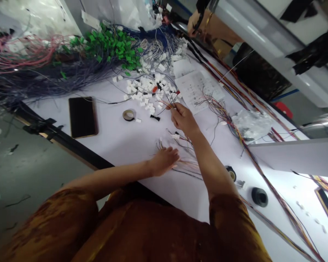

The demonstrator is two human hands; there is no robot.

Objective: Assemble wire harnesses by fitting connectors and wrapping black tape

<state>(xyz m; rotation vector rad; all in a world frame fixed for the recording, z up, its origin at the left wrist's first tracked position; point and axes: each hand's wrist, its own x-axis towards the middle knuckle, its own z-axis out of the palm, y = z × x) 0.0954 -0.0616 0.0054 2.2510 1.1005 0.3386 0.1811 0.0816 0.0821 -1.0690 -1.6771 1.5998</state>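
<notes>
My right hand pinches a few thin wires between thumb and fingers, above the near edge of a pile of small white connectors. Closer to my body, my left hand lies palm down with its fingers curled over thin wires. Wire ends poke out beyond its knuckles, though the palm hides the grip itself. Between the hands rests a white connector with wires attached. A small black connector and a tape roll lie left of my right hand.
A phone lies on the left of the white table. Bundled wires with green connectors run along the back. Printed sheets, a wire harness, a plastic bag and black tape are rightward. Another person's hand shows behind.
</notes>
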